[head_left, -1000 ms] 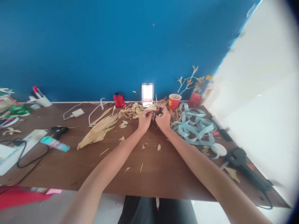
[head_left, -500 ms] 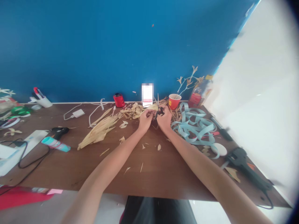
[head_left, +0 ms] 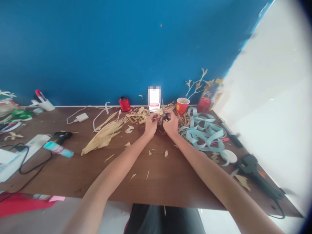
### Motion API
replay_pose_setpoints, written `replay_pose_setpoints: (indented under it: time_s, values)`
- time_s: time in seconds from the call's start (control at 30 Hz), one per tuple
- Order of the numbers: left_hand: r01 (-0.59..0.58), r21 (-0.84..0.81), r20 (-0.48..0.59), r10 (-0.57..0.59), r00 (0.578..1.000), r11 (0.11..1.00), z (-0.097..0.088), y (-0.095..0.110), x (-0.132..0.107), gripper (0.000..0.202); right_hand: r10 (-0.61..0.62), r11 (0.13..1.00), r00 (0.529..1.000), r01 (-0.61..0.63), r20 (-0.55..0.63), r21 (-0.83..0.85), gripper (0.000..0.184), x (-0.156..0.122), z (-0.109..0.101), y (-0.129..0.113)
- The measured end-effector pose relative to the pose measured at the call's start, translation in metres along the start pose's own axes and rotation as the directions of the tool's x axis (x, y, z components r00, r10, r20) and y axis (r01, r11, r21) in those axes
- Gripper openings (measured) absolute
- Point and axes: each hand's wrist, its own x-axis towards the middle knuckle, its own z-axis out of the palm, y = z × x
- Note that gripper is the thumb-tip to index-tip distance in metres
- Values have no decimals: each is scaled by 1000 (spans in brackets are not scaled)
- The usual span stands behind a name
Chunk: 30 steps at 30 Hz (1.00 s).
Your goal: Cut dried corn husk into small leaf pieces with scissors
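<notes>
Both my hands meet at the far middle of the brown table (head_left: pixel 151 182). My right hand (head_left: pixel 171 125) is closed round small black-handled scissors (head_left: pixel 164 115), blades pointing up and away. My left hand (head_left: pixel 151 124) pinches a small pale piece of dried husk (head_left: pixel 157 112) right beside the blades. A heap of dried husk strips (head_left: pixel 104 136) lies just left of my hands. Small cut scraps (head_left: pixel 165 153) are scattered on the wood below them.
Light blue ribbon (head_left: pixel 202 133) coils to the right, with a red paper cup (head_left: pixel 182 105) and a bottle (head_left: pixel 207 97) behind it. A black glue gun (head_left: pixel 255 172) lies at right. At left are a teal tube (head_left: pixel 58 149), cables and a charger (head_left: pixel 81 117). A red spool (head_left: pixel 124 104) stands by the blue wall.
The hands stay almost in place. The scissors and the husk piece shift slightly between the fingers. The camera view drifts a little.
</notes>
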Motion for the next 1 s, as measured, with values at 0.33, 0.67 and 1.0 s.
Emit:
replay_pose_setpoints:
  time_s: [0.33, 0.67, 1.0]
  values:
    - [2, -18, -49, -3, 999, 1000, -1, 2, -1, 30, 63, 997, 997, -60, -54, 50, 34, 2, 2, 4]
    - [28, -67, -54, -31, 998, 997, 1, -2, 1, 33, 17, 992, 999, -22, 38, 121, 42, 2, 0, 1]
    - [0, -26, -61, -2, 998, 1000, 0, 2, -1, 31, 4, 1000, 999, -4, 47, 11, 42, 0, -1, -1]
